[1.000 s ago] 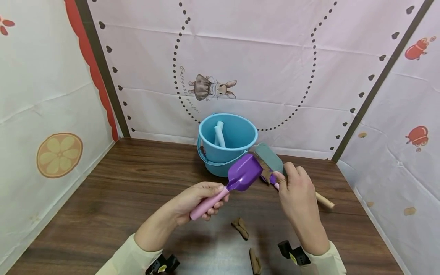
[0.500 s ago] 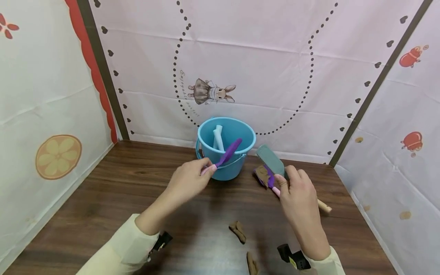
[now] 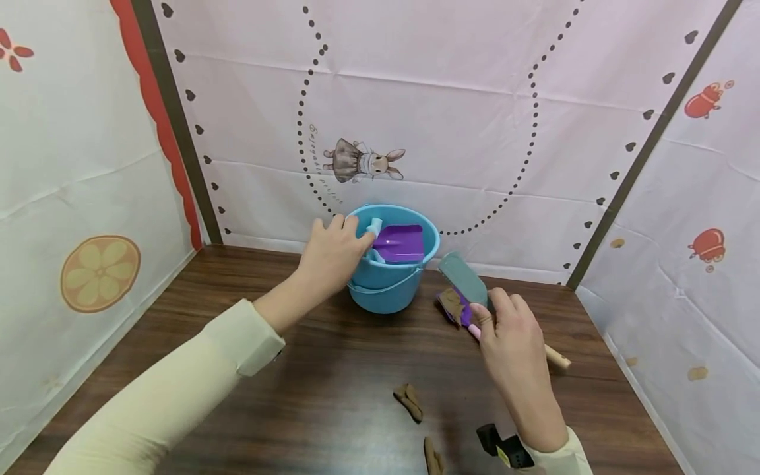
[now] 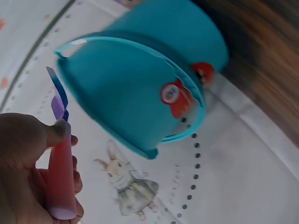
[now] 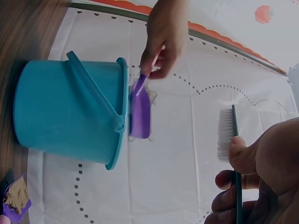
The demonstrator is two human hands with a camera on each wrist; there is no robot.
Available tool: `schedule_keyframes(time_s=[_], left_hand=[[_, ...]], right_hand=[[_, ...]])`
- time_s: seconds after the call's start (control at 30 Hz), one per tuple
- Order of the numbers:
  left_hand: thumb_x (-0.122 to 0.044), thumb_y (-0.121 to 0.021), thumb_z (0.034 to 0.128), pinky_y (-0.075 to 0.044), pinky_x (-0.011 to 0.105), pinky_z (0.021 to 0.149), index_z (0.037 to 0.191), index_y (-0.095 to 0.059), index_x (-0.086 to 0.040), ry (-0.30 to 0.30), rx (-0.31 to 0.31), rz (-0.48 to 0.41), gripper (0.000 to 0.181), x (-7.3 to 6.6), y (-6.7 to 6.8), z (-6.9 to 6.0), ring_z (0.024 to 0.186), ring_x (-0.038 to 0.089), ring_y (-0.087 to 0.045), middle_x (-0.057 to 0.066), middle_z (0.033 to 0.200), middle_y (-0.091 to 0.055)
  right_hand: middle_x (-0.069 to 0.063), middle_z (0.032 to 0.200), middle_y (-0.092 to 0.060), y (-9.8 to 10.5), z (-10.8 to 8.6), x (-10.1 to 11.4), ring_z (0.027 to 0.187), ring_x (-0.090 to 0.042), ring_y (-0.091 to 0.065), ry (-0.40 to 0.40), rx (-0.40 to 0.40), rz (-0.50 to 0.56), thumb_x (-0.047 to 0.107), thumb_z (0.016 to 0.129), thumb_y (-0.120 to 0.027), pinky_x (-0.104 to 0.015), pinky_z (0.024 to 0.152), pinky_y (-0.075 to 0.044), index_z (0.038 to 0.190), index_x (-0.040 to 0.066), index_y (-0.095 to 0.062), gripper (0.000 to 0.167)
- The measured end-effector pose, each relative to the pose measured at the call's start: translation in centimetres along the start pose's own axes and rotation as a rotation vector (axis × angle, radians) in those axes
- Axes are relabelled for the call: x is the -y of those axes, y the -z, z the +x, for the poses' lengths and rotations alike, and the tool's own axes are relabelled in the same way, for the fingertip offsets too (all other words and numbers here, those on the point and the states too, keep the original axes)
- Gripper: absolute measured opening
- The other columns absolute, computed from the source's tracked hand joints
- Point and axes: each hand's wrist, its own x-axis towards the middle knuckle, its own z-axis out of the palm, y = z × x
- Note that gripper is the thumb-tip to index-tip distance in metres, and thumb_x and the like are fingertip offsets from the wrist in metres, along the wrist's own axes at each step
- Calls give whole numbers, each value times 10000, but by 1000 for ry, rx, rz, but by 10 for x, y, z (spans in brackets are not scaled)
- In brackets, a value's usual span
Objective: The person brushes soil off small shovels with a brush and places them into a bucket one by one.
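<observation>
Purple shovel (image 3: pixel 405 244), held in left hand (image 3: pixel 332 257), has moved over blue bucket (image 3: pixel 382 301).

From my end I count two hands, one left hand (image 3: pixel 332 254) and one right hand (image 3: pixel 513 343). I make it one bucket (image 3: pixel 382 298), two shovels (image 3: pixel 400 244) (image 3: pixel 466 315) and one brush (image 3: pixel 466 280). I see three brown lots: two loose pieces (image 3: pixel 408 401) (image 3: pixel 433 456) and one lump (image 3: pixel 450 303) on a shovel. I cannot settle how many pale blue sticks (image 3: pixel 377 227) there are. I count one table (image 3: pixel 309 422), one rabbit print (image 3: pixel 368 161), one orange-slice print (image 3: pixel 99 274) and two red prints (image 3: pixel 703 101) (image 3: pixel 708 245) on the right wall.
</observation>
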Motion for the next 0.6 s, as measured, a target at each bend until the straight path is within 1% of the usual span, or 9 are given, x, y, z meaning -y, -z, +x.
schedule_keyframes(time_s=[0.07, 0.13, 0.27, 0.37, 0.4, 0.47, 0.53, 0.6], left_hand=[[-174, -553, 1041, -446, 443, 663, 1226, -663, -209, -32, 6, 34, 218, 4, -6, 9, 858, 307, -558, 147, 1031, -618], [-168, -530, 1049, -457, 473, 703, 1227, -673, -214, -54, 21, 60, 233, 7, -11, 17, 868, 308, -554, 143, 1041, -617], [-158, -519, 1049, -472, 552, 790, 1172, -708, -203, -101, 74, 101, 231, 11, -21, 30, 920, 325, -566, 145, 1067, -636], [-150, -558, 1028, -474, 599, 868, 1149, -733, -215, -156, 150, 115, 223, 12, -27, 39, 1012, 345, -584, 139, 1112, -659], [-154, -590, 1012, -471, 610, 898, 1141, -740, -223, -177, 179, 119, 210, 12, -29, 41, 1046, 349, -587, 132, 1128, -665], [-160, -599, 1012, -457, 618, 945, 1119, -755, -234, -213, 239, 127, 203, 12, -31, 48, 1079, 345, -590, 111, 1122, -673], [-169, -596, 1019, -447, 606, 961, 1096, -767, -216, -239, 298, 130, 193, 12, -32, 55, 1074, 331, -591, 98, 1114, -678], [-188, -596, 1024, -439, 571, 953, 1079, -769, -200, -252, 358, 127, 181, 11, -31, 62, 1040, 310, -582, 81, 1099, -680]], right_hand=[[-95, 835, -507, 0, 0, 0, 708, -243, -479, 0, 2, 2, 333, 1038, -561, -399, 640, -421, 1068, 66, -607, 273], [-94, 834, -504, 1, 0, 0, 704, -242, -477, -3, 5, 5, 331, 1038, -563, -398, 639, -420, 1066, 67, -606, 269], [-93, 832, -500, 0, 1, -1, 700, -241, -474, -6, 14, 5, 346, 1038, -555, -396, 639, -416, 1063, 70, -603, 281], [-94, 833, -502, 0, 1, -1, 700, -243, -476, -4, 16, 3, 352, 1036, -554, -396, 640, -417, 1065, 69, -602, 289], [-94, 832, -503, 0, 1, -2, 700, -244, -478, -3, 13, 4, 350, 1036, -557, -397, 640, -417, 1065, 69, -603, 286], [-93, 831, -505, 0, 1, -2, 702, -245, -482, -2, 6, 4, 341, 1034, -564, -400, 642, -418, 1063, 69, -605, 277], [-92, 828, -504, 0, 1, -2, 699, -246, -482, -2, 0, 5, 337, 1033, -568, -401, 640, -418, 1061, 70, -607, 272], [-89, 825, -503, 1, 1, -3, 699, -243, -479, -3, -1, 3, 342, 1033, -568, -398, 637, -414, 1059, 72, -608, 274]])
